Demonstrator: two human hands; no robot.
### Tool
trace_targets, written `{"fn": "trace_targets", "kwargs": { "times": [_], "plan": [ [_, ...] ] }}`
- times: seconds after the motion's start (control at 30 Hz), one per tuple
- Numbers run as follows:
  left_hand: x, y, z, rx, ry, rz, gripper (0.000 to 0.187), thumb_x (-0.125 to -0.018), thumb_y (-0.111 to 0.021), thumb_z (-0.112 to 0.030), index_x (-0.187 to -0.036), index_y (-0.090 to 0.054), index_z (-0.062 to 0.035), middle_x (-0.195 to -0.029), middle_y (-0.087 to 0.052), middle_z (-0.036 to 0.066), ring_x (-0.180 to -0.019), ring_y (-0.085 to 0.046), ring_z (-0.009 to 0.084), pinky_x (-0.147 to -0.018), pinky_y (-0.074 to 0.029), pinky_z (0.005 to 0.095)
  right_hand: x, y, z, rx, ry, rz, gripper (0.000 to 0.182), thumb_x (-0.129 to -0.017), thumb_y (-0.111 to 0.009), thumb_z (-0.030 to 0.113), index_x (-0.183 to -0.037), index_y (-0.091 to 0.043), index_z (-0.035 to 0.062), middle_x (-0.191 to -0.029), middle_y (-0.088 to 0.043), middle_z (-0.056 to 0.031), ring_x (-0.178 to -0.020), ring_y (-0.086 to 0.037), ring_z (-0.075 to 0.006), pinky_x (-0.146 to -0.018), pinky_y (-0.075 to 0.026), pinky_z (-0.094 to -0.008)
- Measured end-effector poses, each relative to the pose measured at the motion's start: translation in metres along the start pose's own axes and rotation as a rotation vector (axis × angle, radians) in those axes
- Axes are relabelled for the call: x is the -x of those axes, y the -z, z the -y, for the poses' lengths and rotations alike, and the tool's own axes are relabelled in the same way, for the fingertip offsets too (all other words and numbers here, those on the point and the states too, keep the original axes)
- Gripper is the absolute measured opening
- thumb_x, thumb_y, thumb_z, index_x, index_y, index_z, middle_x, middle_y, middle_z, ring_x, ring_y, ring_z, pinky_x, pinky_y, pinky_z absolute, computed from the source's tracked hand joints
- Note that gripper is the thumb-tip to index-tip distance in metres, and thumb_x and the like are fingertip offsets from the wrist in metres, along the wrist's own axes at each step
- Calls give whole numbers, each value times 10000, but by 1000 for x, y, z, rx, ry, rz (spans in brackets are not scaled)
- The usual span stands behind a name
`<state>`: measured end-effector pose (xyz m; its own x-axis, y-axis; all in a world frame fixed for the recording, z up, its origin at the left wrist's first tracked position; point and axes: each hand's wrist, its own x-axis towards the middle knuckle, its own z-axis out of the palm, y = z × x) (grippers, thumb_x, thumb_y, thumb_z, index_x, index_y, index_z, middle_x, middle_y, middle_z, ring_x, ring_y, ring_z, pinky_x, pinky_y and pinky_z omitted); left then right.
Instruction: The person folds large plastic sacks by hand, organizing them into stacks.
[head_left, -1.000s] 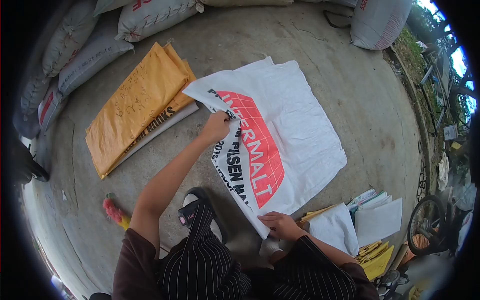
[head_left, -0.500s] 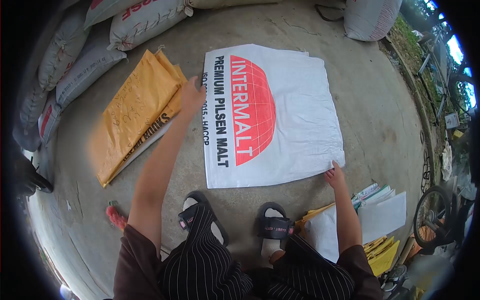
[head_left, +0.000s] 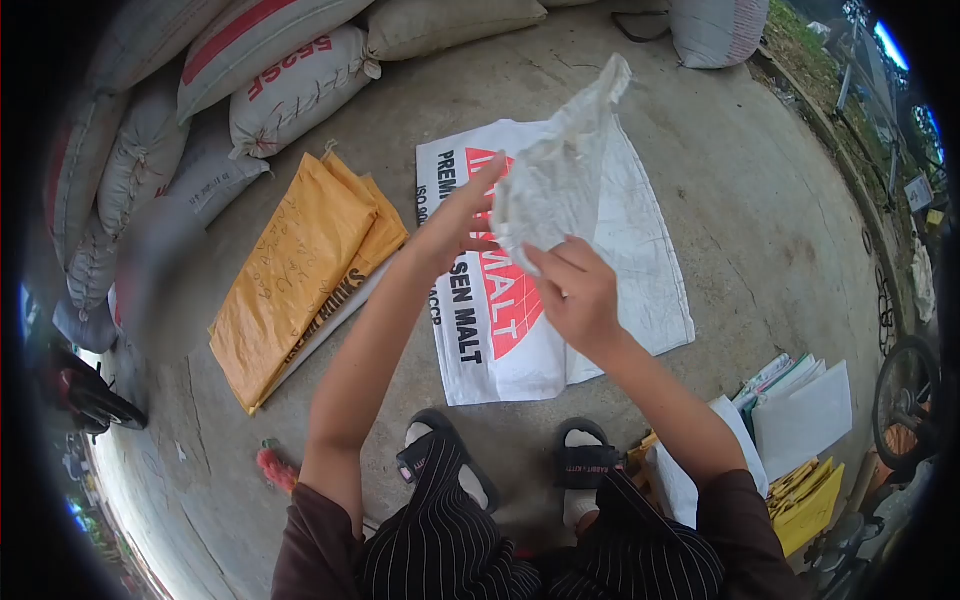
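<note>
On the concrete floor lies a white sack (head_left: 645, 250) printed with a red half circle and black letters. My right hand (head_left: 580, 300) pinches the edge of its upper layer, which is lifted and folded over toward the left. Over the printed part is my left hand (head_left: 465, 222), fingers spread, close to the raised layer. Left of the white sack rests a folded yellow sack (head_left: 290, 270) with handwriting, on top of other folded sacks.
Filled sacks (head_left: 300, 90) are piled at the upper left. Another filled sack (head_left: 715, 30) stands at the top right. Folded sacks (head_left: 805, 410) lie at the lower right, near a bicycle wheel (head_left: 905, 400). A red object (head_left: 275, 467) is on the floor.
My right hand has moved up and left, lifting the sack's right edge into a fold. My left hand has moved right, from beside the yellow sack to over the print.
</note>
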<state>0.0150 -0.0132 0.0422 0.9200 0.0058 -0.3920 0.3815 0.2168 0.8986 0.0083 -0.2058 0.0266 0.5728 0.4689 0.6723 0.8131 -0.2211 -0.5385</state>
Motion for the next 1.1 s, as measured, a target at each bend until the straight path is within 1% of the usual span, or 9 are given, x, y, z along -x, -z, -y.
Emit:
{"fn": "trace_targets", "kwargs": {
  "times": [0.07, 0.1, 0.23, 0.3, 0.37, 0.47, 0.7, 0.77, 1.1],
  "plan": [
    [26, 32, -46, -371, -328, -250, 847, -776, -531, -655, -1295, -461, 12, -1227, -522, 180, -1092, -531, 201, -927, -421, 335, -9, -34, 48, -136, 233, 219, 357, -690, -614, 58, -1046, -635, 54, -702, -476, -33, -706, -520, -202, -902, -425, -420],
    [45, 44, -77, -282, 48, -187, 738, -779, -619, -548, -1232, -512, 24, -1129, -587, 150, -1031, -565, 192, -908, -426, 315, -5, -52, 64, -174, 338, 295, 388, -715, -595, 98, -1102, -605, 67, -732, -465, -21, -753, -511, -187, -982, -372, -423],
    [108, 131, -76, -989, -19, -444, 595, -718, -737, -294, -1134, -538, 81, -1026, -621, 148, -924, -588, 189, -809, -450, 300, 8, -62, 79, -499, 308, 382, 359, -795, -631, 195, -1124, -585, 60, -929, -587, -66, -896, -549, -234, -981, -374, -417],
    [154, 163, -77, -882, -28, -562, 498, -775, -696, -240, -1138, -543, 63, -1026, -619, 140, -916, -582, 183, -810, -449, 304, 26, -38, 37, -395, -112, 349, 417, -785, -669, 229, -1146, -566, 47, -1042, -595, -109, -996, -533, -280, -943, -401, -411],
    [200, 212, -72, -833, -115, -712, 430, -812, -659, -197, -1134, -546, 64, -1024, -621, 136, -918, -578, 181, -818, -449, 315, 77, -23, -52, 252, -457, 100, 580, -741, -690, 222, -1229, -467, 0, -1153, -524, -194, -1061, -494, -341, -883, -419, -421],
    [264, 308, -50, -979, -9, -925, 386, -827, -644, -183, -1109, -565, 69, -1021, -628, 130, -917, -579, 190, -832, -447, 331, 169, 53, -168, 780, -1257, 230, 729, -721, -746, 316, -1235, -395, -65, -1151, -479, -206, -1095, -460, -372, -898, -420, -463],
    [349, 451, 63, -1207, -21, -1280, 387, -807, -647, -164, -1107, -582, 72, -1044, -644, 152, -936, -611, 240, -836, -455, 344, 237, 95, -208, 618, -1435, 296, 777, -612, -808, 419, -1120, -486, -72, -1135, -556, -247, -1061, -553, -359, -865, -456, -405],
    [357, 463, 85, -1363, 281, -1294, 382, -799, -643, -151, -1107, -591, 69, -1040, -652, 160, -935, -622, 265, -829, -463, 358, 235, 93, -206, 732, -1396, 299, 795, -573, -821, 446, -1096, -534, -79, -1047, -608, -238, -979, -598, -357, -826, -478, -405],
    [368, 455, 119, -911, 202, -1255, 422, -816, -634, -170, -1150, -562, 78, -1077, -637, 171, -956, -613, 259, -842, -458, 345, 253, 122, -263, 606, -1466, 495, 491, -588, -804, 401, -813, -674, -15, -847, -674, -181, -818, -658, -271, -732, -504, -380]
  ]
}}
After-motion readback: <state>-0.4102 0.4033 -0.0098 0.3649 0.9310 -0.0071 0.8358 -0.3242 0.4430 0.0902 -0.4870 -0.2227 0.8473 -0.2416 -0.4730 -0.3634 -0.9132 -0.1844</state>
